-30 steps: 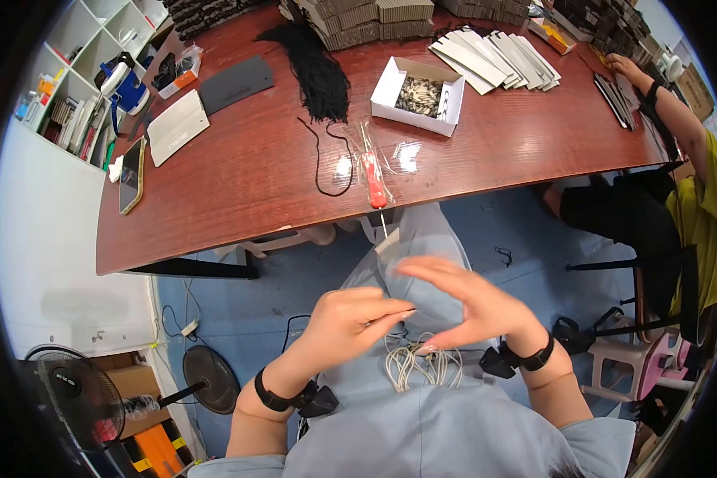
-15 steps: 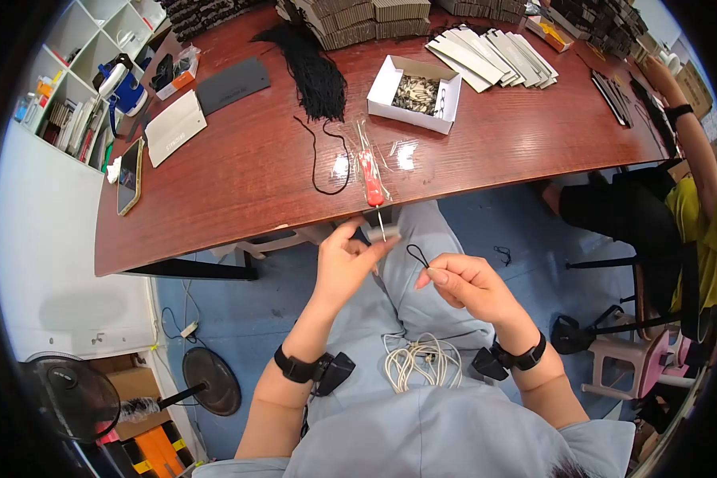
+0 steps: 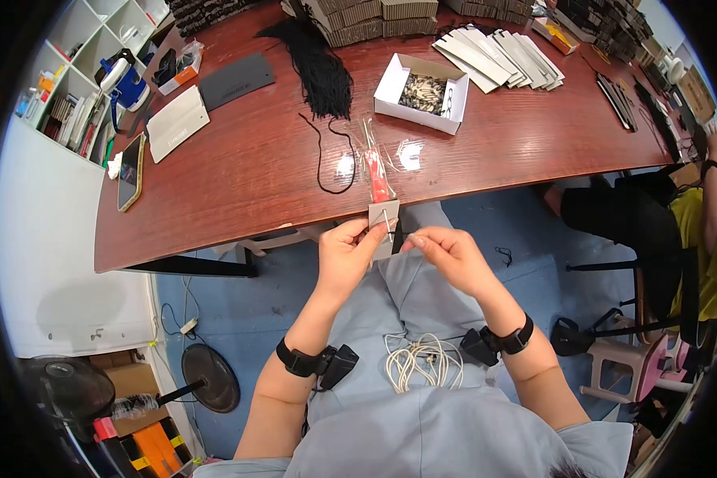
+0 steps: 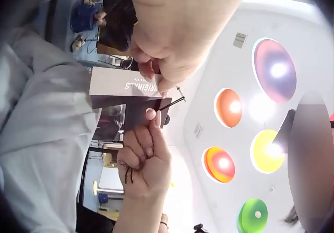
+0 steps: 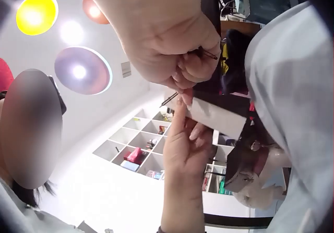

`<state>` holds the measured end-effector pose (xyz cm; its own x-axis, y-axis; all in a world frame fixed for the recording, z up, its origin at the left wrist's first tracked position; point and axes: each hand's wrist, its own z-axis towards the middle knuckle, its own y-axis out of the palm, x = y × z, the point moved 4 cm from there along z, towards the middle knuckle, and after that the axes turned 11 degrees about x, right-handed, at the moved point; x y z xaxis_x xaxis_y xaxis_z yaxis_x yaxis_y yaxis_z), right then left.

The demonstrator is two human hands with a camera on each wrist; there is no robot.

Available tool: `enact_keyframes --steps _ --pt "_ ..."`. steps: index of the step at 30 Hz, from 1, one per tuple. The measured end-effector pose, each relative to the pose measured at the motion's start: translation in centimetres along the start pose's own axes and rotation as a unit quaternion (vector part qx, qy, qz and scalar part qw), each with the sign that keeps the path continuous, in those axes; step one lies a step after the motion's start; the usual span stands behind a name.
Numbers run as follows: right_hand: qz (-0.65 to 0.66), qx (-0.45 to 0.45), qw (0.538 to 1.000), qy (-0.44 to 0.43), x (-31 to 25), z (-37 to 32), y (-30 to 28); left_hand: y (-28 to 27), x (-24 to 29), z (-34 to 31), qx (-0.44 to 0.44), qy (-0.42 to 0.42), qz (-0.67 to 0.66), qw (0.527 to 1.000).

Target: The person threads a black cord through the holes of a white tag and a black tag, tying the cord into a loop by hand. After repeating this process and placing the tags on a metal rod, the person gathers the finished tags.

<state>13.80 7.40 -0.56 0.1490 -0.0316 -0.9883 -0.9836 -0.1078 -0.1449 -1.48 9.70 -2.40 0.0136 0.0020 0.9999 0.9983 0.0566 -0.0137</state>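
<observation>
My left hand (image 3: 345,259) pinches a pale cardboard hang tag (image 3: 381,210) at the table's front edge. Lettering reading "ORIGINALS" shows on the tag (image 4: 112,82) in the left wrist view. The thin metal shaft of a red-handled tool (image 3: 378,179) comes through the tag. Beside the shaft, my right hand (image 3: 452,259) pinches a black cord (image 3: 396,233) between thumb and forefinger. In the left wrist view the cord (image 4: 172,103) reaches the shaft's tip; my right hand's (image 4: 143,157) other fingers are curled. The cord's far end is hidden by the fingers.
Clear tape holds the tool on the red-brown table (image 3: 239,171). A bundle of black cords (image 3: 319,76), a white box of small parts (image 3: 418,119), pale card strips (image 3: 502,60) and a phone (image 3: 131,177) lie there. A coiled cable (image 3: 422,362) rests on my lap. Another person (image 3: 697,231) sits at right.
My right hand has brought the looped black cord left to the metal shaft. My left hand has gripped the tag, which now sits higher, nearer the red handle.
</observation>
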Motion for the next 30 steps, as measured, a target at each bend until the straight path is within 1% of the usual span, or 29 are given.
enact_keyframes --steps 1,2,3,4,5,6,8,9,10,12,14,16,23,25,26,28,29,30 --pt "0.020 0.005 1.000 0.019 0.4 0.2 -0.4 0.0 0.1 -0.1 0.002 -0.008 -0.002 1.000" --pt "0.020 0.005 1.000 0.020 0.5 0.3 -0.9 -0.1 0.2 -0.1 0.003 -0.009 -0.002 1.000" --pt "0.030 -0.006 0.999 0.024 0.3 0.3 -1.3 -0.1 1.0 -0.3 -0.032 0.076 0.044 0.996" --pt "0.039 -0.016 0.999 0.028 0.2 0.3 -1.5 -0.1 1.6 -0.6 -0.067 0.160 0.088 0.981" --pt "0.076 0.005 0.997 -0.023 0.5 0.5 -1.7 -0.3 1.4 -1.1 -0.086 0.178 0.101 0.975" --pt "0.076 0.006 0.997 -0.023 0.3 0.6 -2.0 -0.5 1.4 -1.3 -0.087 0.179 0.100 0.975" --pt "0.104 -0.014 0.994 0.032 -0.1 0.8 -2.5 -0.6 1.9 -1.9 -0.097 0.223 0.147 0.959" --pt "0.101 -0.025 0.994 0.026 -0.5 1.0 -2.2 -0.5 2.6 -2.1 -0.110 0.293 0.200 0.929" --pt "0.100 -0.026 0.994 0.025 -0.7 1.3 -1.8 -0.5 2.5 -2.3 -0.109 0.293 0.200 0.929" --pt "0.062 -0.077 0.990 -0.105 -1.9 1.6 -0.6 0.2 2.7 -3.2 -0.155 0.344 0.207 0.903" --pt "0.058 -0.096 0.987 -0.111 -1.9 1.8 -0.1 0.1 2.6 -3.6 -0.158 0.337 0.214 0.903" --pt "0.065 -0.127 0.987 -0.077 -1.9 1.9 0.4 -0.3 2.6 -3.8 -0.148 0.329 0.224 0.905" --pt "0.090 -0.118 0.988 -0.050 -1.9 1.6 0.6 -0.6 2.6 -3.8 -0.143 0.318 0.215 0.912" --pt "0.134 -0.094 0.986 -0.016 -1.7 1.4 0.6 -0.6 2.5 -3.9 -0.143 0.299 0.207 0.921" --pt "0.134 -0.094 0.986 -0.016 -1.9 1.3 0.4 -0.5 2.5 -3.9 -0.143 0.299 0.206 0.921" --pt "0.099 -0.051 0.994 0.010 -2.1 1.0 -0.4 -0.7 2.4 -4.0 -0.129 0.289 0.162 0.935" --pt "0.099 -0.052 0.994 0.010 -2.3 0.9 -0.7 -0.9 2.6 -4.1 -0.129 0.289 0.162 0.935" --pt "0.123 -0.004 0.992 -0.006 -2.5 0.9 -1.3 -1.2 2.7 -4.1 -0.137 0.250 0.152 0.946"
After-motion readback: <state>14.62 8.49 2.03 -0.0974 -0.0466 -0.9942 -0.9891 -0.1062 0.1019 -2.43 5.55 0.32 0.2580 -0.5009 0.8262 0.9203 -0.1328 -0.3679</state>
